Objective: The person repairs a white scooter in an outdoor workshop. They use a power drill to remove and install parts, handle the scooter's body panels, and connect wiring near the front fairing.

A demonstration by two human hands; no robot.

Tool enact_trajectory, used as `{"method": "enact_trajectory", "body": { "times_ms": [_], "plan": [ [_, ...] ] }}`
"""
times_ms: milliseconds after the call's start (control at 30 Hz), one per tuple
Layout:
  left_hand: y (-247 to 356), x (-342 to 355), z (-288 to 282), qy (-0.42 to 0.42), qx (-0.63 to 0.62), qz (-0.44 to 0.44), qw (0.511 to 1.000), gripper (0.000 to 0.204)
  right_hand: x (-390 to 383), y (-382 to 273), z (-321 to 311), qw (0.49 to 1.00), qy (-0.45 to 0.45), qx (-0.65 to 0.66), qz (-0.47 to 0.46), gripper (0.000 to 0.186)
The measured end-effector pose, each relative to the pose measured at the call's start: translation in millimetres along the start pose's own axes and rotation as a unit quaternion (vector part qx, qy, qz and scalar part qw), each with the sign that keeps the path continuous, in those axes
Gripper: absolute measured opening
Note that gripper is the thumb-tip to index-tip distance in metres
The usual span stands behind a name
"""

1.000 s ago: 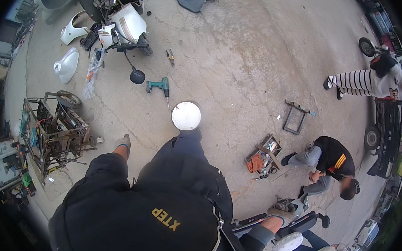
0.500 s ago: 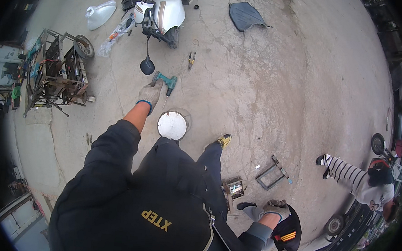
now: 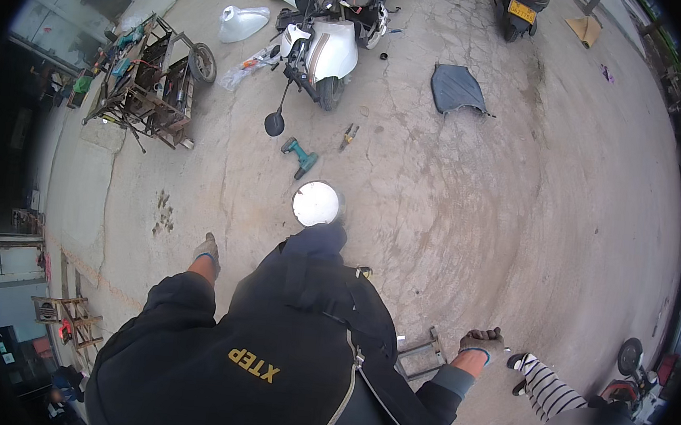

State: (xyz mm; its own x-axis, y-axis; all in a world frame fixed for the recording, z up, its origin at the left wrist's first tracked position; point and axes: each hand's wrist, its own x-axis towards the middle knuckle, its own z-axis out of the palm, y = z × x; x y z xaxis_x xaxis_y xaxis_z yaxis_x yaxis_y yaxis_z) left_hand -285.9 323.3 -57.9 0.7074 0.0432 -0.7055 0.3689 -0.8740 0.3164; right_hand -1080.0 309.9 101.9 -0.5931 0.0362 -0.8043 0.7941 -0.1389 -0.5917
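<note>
My left hand, in a grey work glove, hangs over the concrete to the left of my body with nothing seen in it; its fingers look loosely stretched. On the ground ahead lies a teal cordless drill, apart from both hands. A pair of pliers with yellow on it lies to its right. My gloved right hand is out to the right with curled fingers; whatever is inside them is hidden. Beneath and left of it lies a dark metal frame. A round white-topped stool or bucket stands before me.
A partly dismantled white scooter stands ahead, its mirror sticking out. A rusty wheeled cart is at the left. A dark grey mat-like piece lies ahead right. A person in striped trousers is at the right, near a parked motorcycle.
My left hand has let go of the drill and drawn back left and toward me. My right hand has swung out to the right. The whole view has shifted, showing another scooter far ahead.
</note>
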Motion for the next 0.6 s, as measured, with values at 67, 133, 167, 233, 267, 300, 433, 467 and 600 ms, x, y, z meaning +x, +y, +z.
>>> {"method": "enact_trajectory", "body": {
  "times_ms": [67,133,167,233,267,300,433,467,600],
  "plan": [
    [13.3,-29.0,28.4,-0.019,0.008,0.020,1.000,0.074,5.6,-1.8,21.3,1.000,-0.008,-0.011,0.014,0.019],
    [32.9,-40.8,61.9,-0.038,0.034,0.048,0.998,0.075,13.5,-3.5,37.1,0.999,-0.026,-0.029,0.024,0.020],
    [42.5,-41.0,80.3,-0.046,0.024,0.068,0.996,0.075,18.0,-6.5,42.8,0.999,-0.024,-0.030,0.021,0.020],
    [57.3,-36.3,124.6,-0.073,0.013,0.109,0.991,0.075,27.0,-14.7,53.7,0.999,-0.004,-0.039,0.005,0.019],
    [64.6,-34.0,149.4,-0.060,0.047,0.114,0.991,0.074,29.9,-23.0,57.7,1.000,0.006,-0.028,0.012,0.018],
    [74.3,-33.2,175.6,-0.055,0.083,0.120,0.988,0.074,31.9,-32.1,62.8,0.999,0.033,-0.036,-0.008,0.017],
    [104.2,-64.4,272.7,-0.073,0.239,0.129,0.960,0.093,21.6,-73.1,81.3,0.995,0.073,0.017,-0.063,0.027],
    [110.7,-79.0,297.1,-0.040,0.281,0.125,0.951,0.094,16.2,-83.2,88.6,0.996,0.072,-0.001,-0.047,0.030],
    [166.2,-125.7,374.2,-0.160,0.150,0.147,0.965,0.068,-3.3,-100.7,148.4,0.988,0.110,-0.006,-0.110,0.034]
  ]
}}
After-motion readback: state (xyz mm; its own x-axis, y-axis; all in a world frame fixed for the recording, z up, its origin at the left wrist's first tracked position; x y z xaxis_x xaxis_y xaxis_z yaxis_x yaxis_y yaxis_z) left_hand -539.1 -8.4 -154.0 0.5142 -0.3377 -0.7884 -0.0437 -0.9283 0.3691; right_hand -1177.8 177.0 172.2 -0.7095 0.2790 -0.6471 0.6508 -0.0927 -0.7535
